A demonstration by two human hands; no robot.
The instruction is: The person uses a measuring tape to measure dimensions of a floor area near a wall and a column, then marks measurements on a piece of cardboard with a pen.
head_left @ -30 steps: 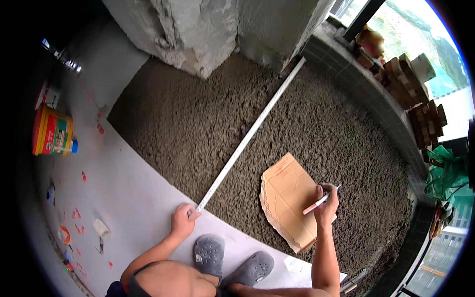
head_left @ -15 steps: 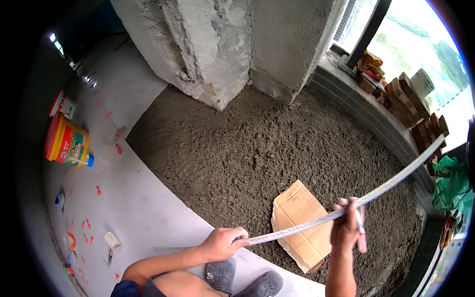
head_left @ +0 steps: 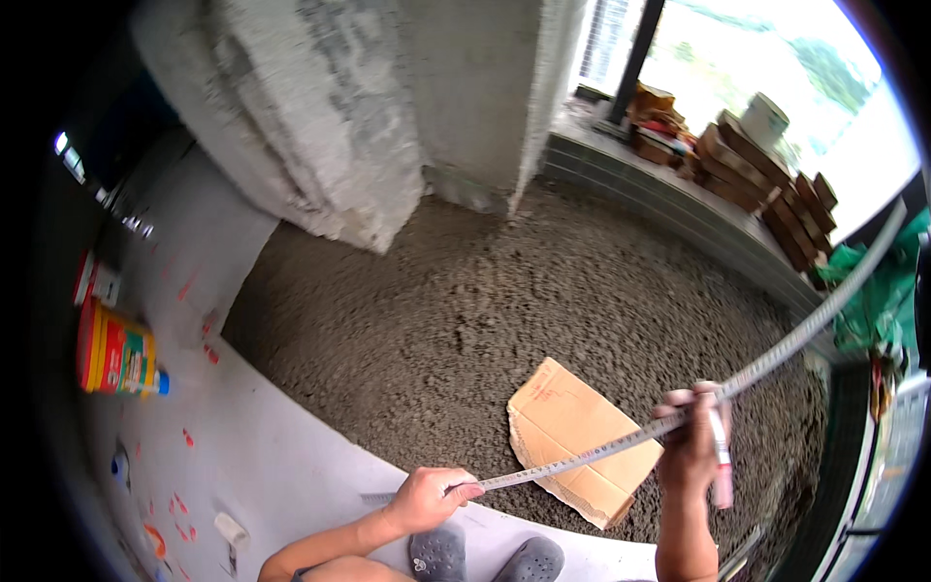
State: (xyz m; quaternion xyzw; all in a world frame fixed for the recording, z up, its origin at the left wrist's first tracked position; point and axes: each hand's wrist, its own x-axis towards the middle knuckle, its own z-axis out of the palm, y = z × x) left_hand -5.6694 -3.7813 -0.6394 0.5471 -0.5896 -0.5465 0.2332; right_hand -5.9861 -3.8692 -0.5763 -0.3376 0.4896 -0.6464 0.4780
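**A:** What had changed on the mortar bed (head_left: 465,291)?

**B:** A second earlier the straightedge (head_left: 776,359) lay flat across the bed, left end pinned at the edge of the grey sheet (head_left: 281,456). Here it was lifted clear, slanting up from lower left to the right rim of the view. In my judgement the pass over that stretch was finished and the rule was being carried off or repositioned.

**A:** And the hands?

**B:** The left hand (head_left: 427,498) pinched the low end between thumb and fingers, just above the clogs (head_left: 485,560). The right hand (head_left: 690,448) was wrapped around the rule further along, with a pink-tipped marker (head_left: 720,461) held upright in the same fist.

**A:** Packages and labels, left to right?

**B:** At the sheet's left edge lay a small white-and-red carton (head_left: 97,281); just below it, a tub (head_left: 121,354) on its side, banded yellow, red and green, with a blue cap. Red tile spacers (head_left: 208,351) dotted the sheet nearby. A torn cardboard sheet (head_left: 577,441), brown with faint red marks, lay on the bed under the raised rule. Along the ledge (head_left: 679,209) at upper right stood stacked bricks (head_left: 766,189) and a pale roll (head_left: 764,118), with green netting (head_left: 878,301) at the far right.
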